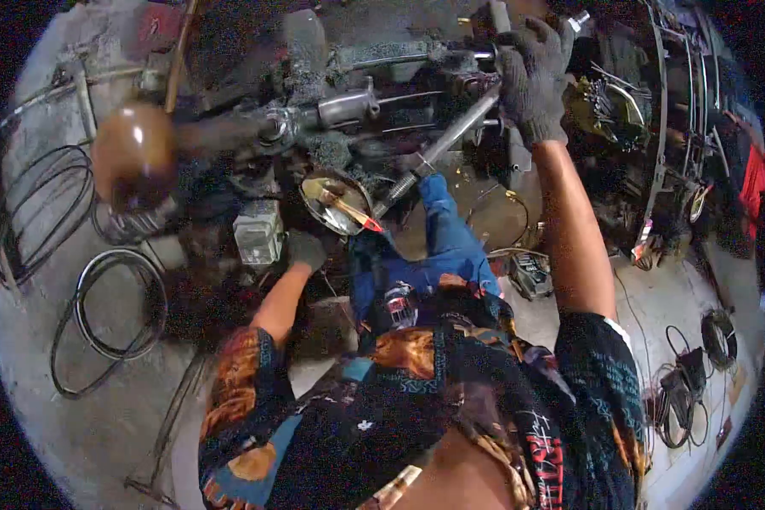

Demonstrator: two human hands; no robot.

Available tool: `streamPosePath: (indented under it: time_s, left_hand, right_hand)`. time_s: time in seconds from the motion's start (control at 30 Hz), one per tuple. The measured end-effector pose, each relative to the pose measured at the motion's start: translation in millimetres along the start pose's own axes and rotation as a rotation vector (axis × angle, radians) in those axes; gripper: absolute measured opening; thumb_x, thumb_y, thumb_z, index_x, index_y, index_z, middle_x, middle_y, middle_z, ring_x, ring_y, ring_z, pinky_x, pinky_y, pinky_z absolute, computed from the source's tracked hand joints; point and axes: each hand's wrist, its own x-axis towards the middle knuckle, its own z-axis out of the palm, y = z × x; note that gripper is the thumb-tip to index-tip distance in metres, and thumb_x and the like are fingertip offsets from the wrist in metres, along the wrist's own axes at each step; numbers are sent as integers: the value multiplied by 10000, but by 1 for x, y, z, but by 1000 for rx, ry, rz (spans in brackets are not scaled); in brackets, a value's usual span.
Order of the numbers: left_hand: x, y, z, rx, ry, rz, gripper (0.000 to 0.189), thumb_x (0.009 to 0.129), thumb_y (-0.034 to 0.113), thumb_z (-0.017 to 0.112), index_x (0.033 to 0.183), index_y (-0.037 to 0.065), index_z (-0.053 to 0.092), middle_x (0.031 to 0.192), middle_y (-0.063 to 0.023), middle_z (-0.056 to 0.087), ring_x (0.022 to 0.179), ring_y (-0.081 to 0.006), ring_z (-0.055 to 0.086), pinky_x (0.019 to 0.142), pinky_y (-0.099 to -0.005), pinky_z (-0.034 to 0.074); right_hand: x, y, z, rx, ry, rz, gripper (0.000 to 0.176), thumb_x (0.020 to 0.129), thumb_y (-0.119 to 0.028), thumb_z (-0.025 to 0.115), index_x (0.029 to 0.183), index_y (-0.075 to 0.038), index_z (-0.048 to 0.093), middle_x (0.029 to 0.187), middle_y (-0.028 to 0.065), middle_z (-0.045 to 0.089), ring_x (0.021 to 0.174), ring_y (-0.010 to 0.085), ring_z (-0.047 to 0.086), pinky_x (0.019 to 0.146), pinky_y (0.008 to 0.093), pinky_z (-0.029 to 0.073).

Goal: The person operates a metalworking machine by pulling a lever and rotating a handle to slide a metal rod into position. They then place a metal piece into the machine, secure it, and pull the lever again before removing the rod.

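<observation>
My right hand [535, 81], in a dark grey knit glove, reaches up to the right end of a lathe-like machine [348, 106]. Its fingers bend over a dark metal part there; the grip is partly hidden. My left hand [304, 250], gloved too, is low beside a grey metal box [258, 233] on the machine's front, its fingers not clearly visible. A round pan [335, 202] holding a brush with a red tip [370, 224] lies between my hands. From near my right hand a shiny metal rod [459, 129] slants down to a threaded part [395, 194].
A blurred brown round object [133, 153] looms at the left. Coiled hoses [121, 304] lie on the left floor. Metal pieces fill a container [608, 110] at the right, near long metal bars [661, 127]. Black cables [678, 399] and a red cloth [753, 191] are farther right.
</observation>
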Motion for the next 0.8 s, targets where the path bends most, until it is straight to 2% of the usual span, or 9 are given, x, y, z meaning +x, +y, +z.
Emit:
streamPosePath:
  time_s: [0.2, 0.23, 0.3, 0.4, 0.47, 0.53, 0.63, 0.7, 0.8]
  left_hand:
    - [-27, 5, 25, -552, 227, 80, 761, 952, 626, 298, 1510, 127, 433, 1526, -118, 473, 1395, -343, 428, 1184, -544, 262]
    - [-45, 4, 12, -549, 233, 77, 761, 952, 626, 298, 1510, 127, 433, 1526, -118, 473, 1395, -343, 428, 1184, -544, 262]
    - [-91, 5, -41, 84, 338, 314, 706, 885, 549, 560, 1447, 127, 498, 1491, -172, 483, 1355, -399, 447, 1149, -476, 347]
    - [-113, 11, -71, -22, 324, 339, 571, 896, 523, 557, 1302, 128, 628, 1319, -184, 619, 1202, -415, 568, 1059, -506, 426]
    - [-138, 12, -99, 10, 318, 379, 517, 915, 506, 544, 1242, 122, 658, 1245, -185, 651, 1134, -412, 599, 1014, -513, 452]
    - [-169, 16, -141, 48, 307, 417, 475, 933, 488, 530, 1182, 116, 689, 1170, -186, 683, 1067, -409, 630, 969, -519, 478]
    - [-217, 30, -214, -96, 188, 201, 458, 953, 444, 558, 1154, 57, 699, 1239, -188, 664, 1141, -387, 616, 1001, -508, 457]
    - [-242, 33, -248, -276, 769, 142, 413, 918, 402, 641, 1072, 26, 717, 1071, -199, 706, 1023, -414, 655, 916, -457, 515]
    - [-252, 22, -300, -385, 931, 146, 379, 896, 323, 690, 1118, 16, 689, 1066, -190, 707, 1046, -393, 658, 942, -474, 500]
  right_hand:
    - [2, -1, -1, -66, -8, -37, 290, 878, -285, 645, 1056, -71, 726, 1305, 181, 535, 1356, 413, 342, 1142, 501, 278]
    - [0, -2, -1, -51, 10, -23, 293, 891, -294, 634, 1063, -75, 722, 1304, 181, 537, 1357, 413, 344, 1147, 499, 276]
    - [1, -4, 0, -29, 42, -18, 296, 904, -303, 623, 1071, -78, 718, 1303, 182, 540, 1359, 412, 347, 1152, 497, 274]
    - [-3, 3, 11, -31, 109, -22, 348, 950, -316, 583, 1206, -104, 687, 1331, 191, 534, 1369, 415, 348, 1166, 502, 258]
    - [-6, 13, 17, -1, 45, -12, 571, 855, -237, 609, 1407, -112, 530, 1387, 244, 491, 1397, 495, 297, 1173, 595, 239]
    - [-10, -4, 11, -60, 97, -43, 551, 920, -266, 577, 1436, -97, 492, 1468, 253, 439, 1421, 474, 288, 1189, 564, 230]
    - [-26, -55, -10, 294, 174, 282, 558, 1033, -287, 522, 1519, -46, 389, 1570, 199, 337, 1406, 328, 378, 1169, 394, 309]
    - [-67, -49, 25, 457, 208, 462, 557, 1031, -271, 522, 1512, -25, 390, 1565, 198, 347, 1400, 308, 388, 1167, 389, 311]
    - [-99, -62, 32, 665, 121, 723, 563, 1017, -239, 537, 1500, 12, 391, 1542, 199, 381, 1385, 281, 408, 1155, 379, 321]
